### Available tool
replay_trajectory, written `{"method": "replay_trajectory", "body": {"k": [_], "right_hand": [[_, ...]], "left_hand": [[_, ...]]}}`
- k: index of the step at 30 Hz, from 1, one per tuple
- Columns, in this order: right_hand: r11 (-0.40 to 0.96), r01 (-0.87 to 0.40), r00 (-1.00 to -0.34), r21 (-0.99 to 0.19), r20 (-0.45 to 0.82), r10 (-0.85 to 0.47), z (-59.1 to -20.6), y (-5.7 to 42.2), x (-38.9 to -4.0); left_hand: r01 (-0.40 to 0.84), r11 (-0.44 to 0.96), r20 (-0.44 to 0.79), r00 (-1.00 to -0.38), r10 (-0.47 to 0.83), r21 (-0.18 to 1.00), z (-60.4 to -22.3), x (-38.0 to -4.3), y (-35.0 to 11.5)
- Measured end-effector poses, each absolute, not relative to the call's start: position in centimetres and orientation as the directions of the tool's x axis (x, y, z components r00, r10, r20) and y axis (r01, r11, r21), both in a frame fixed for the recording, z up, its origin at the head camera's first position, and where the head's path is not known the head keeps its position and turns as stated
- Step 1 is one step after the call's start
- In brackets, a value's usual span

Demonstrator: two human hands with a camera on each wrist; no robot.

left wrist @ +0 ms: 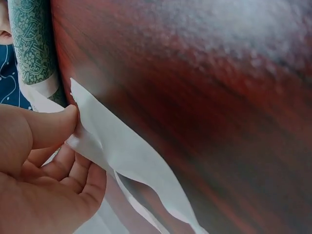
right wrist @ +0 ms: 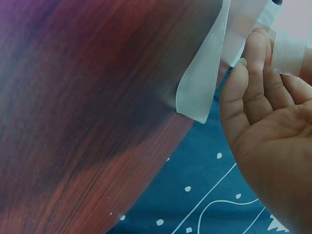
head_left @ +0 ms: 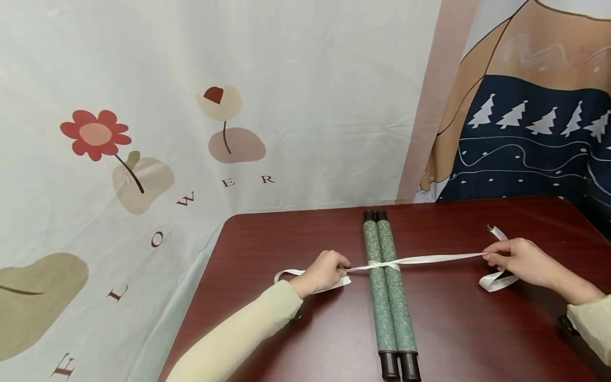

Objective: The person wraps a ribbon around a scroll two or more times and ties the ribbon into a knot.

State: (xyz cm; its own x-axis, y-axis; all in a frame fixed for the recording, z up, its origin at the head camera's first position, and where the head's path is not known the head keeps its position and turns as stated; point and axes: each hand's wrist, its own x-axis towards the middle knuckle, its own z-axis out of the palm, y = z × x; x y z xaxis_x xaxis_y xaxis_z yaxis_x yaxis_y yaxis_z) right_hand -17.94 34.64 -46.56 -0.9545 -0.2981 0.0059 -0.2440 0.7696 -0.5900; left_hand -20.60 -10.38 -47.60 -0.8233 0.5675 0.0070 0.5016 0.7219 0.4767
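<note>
Two scrolls (head_left: 382, 307) wrapped in green patterned cloth, with dark end knobs, lie side by side on the table. A white ribbon (head_left: 439, 259) goes around both near their middle and crosses over itself on top. To the left of the scrolls, my left hand (head_left: 322, 273) pinches one side of the ribbon between thumb and fingers. My right hand (head_left: 527, 260) pinches the other side, well off to the right, and that stretch looks drawn straight. Loose ribbon (left wrist: 126, 151) trails past the left fingers in the left wrist view. Another loose length (right wrist: 202, 78) hangs beside the right hand.
The reddish-brown table (head_left: 458, 323) has rounded far corners. Behind it hangs a pale curtain (head_left: 324, 132) printed with flowers and letters. A dark blue cloth (head_left: 515, 154) with white trees hangs at the back right.
</note>
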Motion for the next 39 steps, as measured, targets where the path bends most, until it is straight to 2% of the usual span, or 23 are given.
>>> {"method": "replay_trajectory", "body": {"k": [5,10,16,20,24,30,33,39], "right_hand": [[0.767,-0.255,-0.954,-0.589,0.025,-0.298,-46.7,34.6,-18.2],[0.765,-0.258,-0.951,-0.591,0.017,-0.308,-46.7,34.7,-18.3],[0.768,-0.252,-0.953,-0.589,0.011,-0.304,-46.7,34.8,-18.2],[0.769,-0.244,-0.954,-0.59,0.006,-0.298,-46.8,34.8,-18.1],[0.772,-0.238,-0.956,-0.589,0.0,-0.295,-46.8,34.8,-18.1],[0.768,-0.244,-0.953,-0.592,-0.003,-0.304,-46.8,34.6,-18.2],[0.766,-0.25,-0.953,-0.592,0.011,-0.302,-46.9,34.6,-18.2],[0.762,-0.249,-0.953,-0.598,0.012,-0.302,-47.1,34.4,-18.2]], "left_hand": [[0.469,0.721,-0.038,-0.825,0.564,0.509,-47.3,-20.3,-11.1],[0.363,0.63,-0.114,-0.803,0.586,0.686,-46.4,-20.0,-12.2],[0.1,0.4,-0.157,-0.813,0.561,0.911,-46.2,-19.8,-13.0],[-0.042,0.17,-0.13,-0.825,0.549,0.985,-46.5,-19.6,-12.6],[-0.143,-0.033,-0.105,-0.849,0.517,0.989,-46.6,-19.4,-11.6],[-0.191,-0.335,-0.028,-0.9,0.436,0.923,-46.2,-19.7,-9.5],[-0.195,-0.446,-0.003,-0.919,0.394,0.874,-45.8,-19.9,-8.1],[-0.21,-0.552,0.0,-0.935,0.355,0.807,-45.7,-20.2,-6.6]]}}
